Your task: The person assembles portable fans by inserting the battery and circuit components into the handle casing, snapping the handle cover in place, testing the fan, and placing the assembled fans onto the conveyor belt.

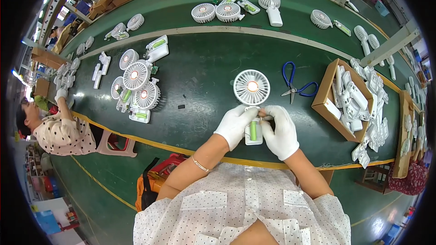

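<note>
A white handheld fan point(251, 87) lies face up in front of me, its round grille farthest from my body. Its handle point(254, 141) points toward me with the inside exposed, showing a green cylindrical battery point(253, 131). My left hand point(237, 126), in a white glove, is closed on the neck of the fan from the left. On the other side my gloved right hand point(280, 134) has thumb and fingers pinched together at the neck, bare fingertips showing. Whatever is between those fingertips is too small to make out.
Blue-handled cutters point(299, 84) lie right of the fan. Beyond them stands a cardboard box point(321, 109) of white casings, with more casings point(375, 109) heaped beside it. Several part-assembled fans point(136, 76) cluster at left. A conveyor point(177, 11) carries fans behind; a co-worker point(63, 127) sits far left.
</note>
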`<act>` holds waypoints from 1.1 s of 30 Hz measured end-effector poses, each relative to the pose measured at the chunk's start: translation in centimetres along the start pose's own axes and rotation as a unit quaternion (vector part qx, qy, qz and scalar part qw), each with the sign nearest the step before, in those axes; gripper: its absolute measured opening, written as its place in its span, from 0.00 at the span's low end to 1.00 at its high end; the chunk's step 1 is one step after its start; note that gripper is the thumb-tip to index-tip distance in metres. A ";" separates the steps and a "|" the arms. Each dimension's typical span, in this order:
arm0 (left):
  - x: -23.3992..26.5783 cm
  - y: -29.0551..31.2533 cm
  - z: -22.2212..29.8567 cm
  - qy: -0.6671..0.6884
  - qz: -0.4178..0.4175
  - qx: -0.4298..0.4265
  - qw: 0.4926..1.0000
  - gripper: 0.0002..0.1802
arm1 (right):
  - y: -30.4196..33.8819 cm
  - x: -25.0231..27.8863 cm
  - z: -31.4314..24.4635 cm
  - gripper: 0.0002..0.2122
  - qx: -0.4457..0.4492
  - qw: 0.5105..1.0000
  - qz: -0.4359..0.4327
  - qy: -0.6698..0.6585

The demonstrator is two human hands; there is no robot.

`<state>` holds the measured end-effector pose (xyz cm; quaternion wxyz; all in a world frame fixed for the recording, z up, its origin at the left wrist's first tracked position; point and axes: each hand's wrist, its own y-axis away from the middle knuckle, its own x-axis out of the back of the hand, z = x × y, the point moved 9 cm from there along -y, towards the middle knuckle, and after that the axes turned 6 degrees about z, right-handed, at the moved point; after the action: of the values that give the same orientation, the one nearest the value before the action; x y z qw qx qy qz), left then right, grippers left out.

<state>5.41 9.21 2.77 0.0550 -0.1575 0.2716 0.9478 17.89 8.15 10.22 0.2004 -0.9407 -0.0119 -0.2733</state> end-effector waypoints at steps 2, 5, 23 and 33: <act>0.1 -0.3 0.4 0.069 0.038 -0.007 0.997 0.18 | -0.1 0.1 -1.8 0.22 0.027 0.999 -0.009 -0.022; 0.2 -0.8 0.2 0.186 0.051 -0.016 0.981 0.16 | 0.1 -0.5 -2.4 0.31 0.087 0.996 -0.028 -0.004; -2.2 -0.6 0.0 0.308 -0.020 -0.036 0.950 0.16 | -0.5 1.1 0.0 0.10 0.055 0.994 0.096 -0.013; -3.1 1.1 1.0 0.021 -0.041 -0.118 0.992 0.23 | -0.4 1.4 4.2 0.08 -0.124 0.976 0.104 -0.143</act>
<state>7.86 8.74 5.19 0.0696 -0.1936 0.1524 0.9667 21.14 9.98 7.86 0.1057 -0.9838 0.0912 -0.1126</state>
